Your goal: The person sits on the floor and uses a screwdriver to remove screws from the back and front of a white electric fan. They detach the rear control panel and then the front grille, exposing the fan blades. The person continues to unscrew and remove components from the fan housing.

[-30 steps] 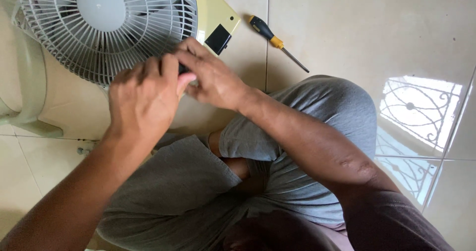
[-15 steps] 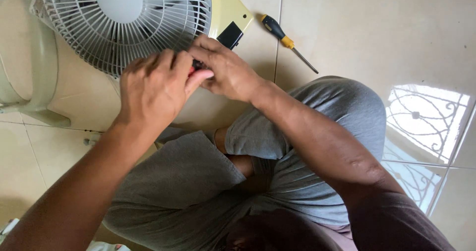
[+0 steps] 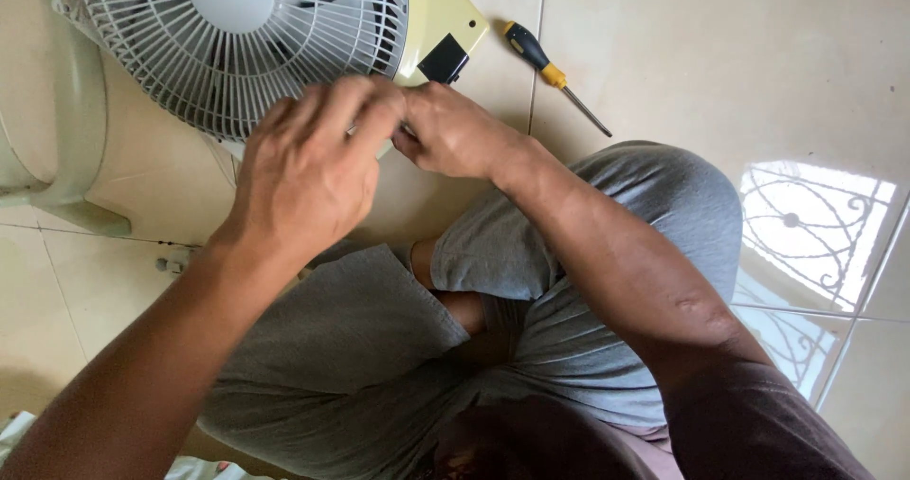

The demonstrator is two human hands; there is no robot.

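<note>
- Left hand (image 3: 308, 172): raised over the near edge of the fan grille (image 3: 237, 54), back of the hand toward the camera, fingers curled in toward the right hand. Whether it grips anything cannot be told; the palm side is hidden.
- Right hand (image 3: 455, 134): just right of the left hand, fingertips meeting it, fingers bunched as if pinching. What lies between the fingers is not visible, so its hold cannot be told.
- Fan: a pale round wire grille with a plain centre disc, lying on the floor at the far left. A yellow-green housing panel (image 3: 431, 11) with a small black rectangular part (image 3: 444, 60) sits at its right edge, just beyond the right hand.
- Key relation: the meeting point of the two hands lies at the near-right rim of the grille, beside the black part. Both hands are about equally close to it; the right hand is nearer the black part.
- Screwdriver (image 3: 555, 74): black-and-yellow handle, lying free on the floor, right of the fan. Its long axis runs from far-left (handle) to near-right (tip). The right hand is the nearer one.
- Surface: glossy cream tiled floor (image 3: 720, 54), with a window grille reflected at the right.
- A pale plastic chair leg (image 3: 71, 129) stands at the far left. The person sits on the floor in grey shorts (image 3: 588, 262).
</note>
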